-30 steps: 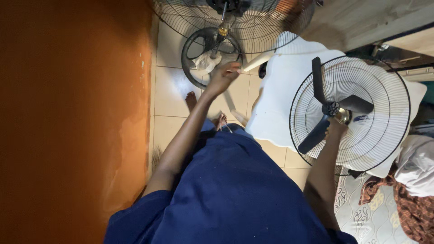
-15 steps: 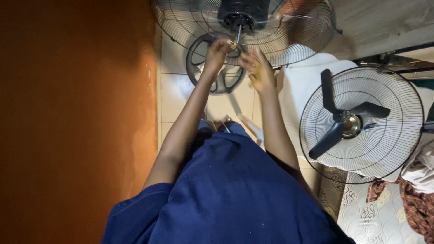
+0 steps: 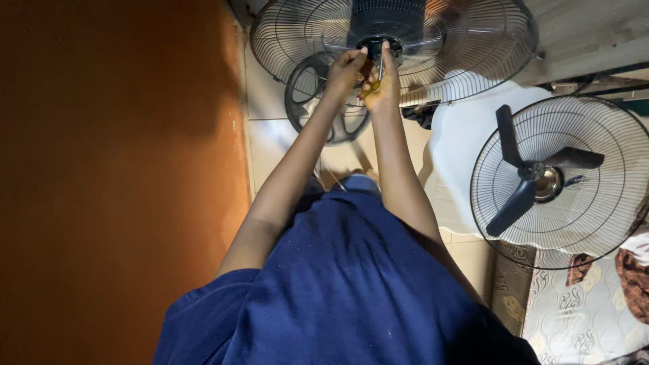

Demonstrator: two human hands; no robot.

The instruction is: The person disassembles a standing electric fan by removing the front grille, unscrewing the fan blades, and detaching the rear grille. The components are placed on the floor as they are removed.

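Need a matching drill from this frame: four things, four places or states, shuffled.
Things:
1. black three-blade fan propeller
2. round dark wire fan guard with the motor hub
3. dark round fan base on the tiled floor
4. left hand

Places or states:
A. lying in a white wire grille, at the right
B. at the motor hub, close beside the right hand
C. at the top of the picture, both hands raised to its centre
D. on the floor below the guard, partly behind the left forearm

Pairs: 1-A, 2-C, 3-D, 4-B
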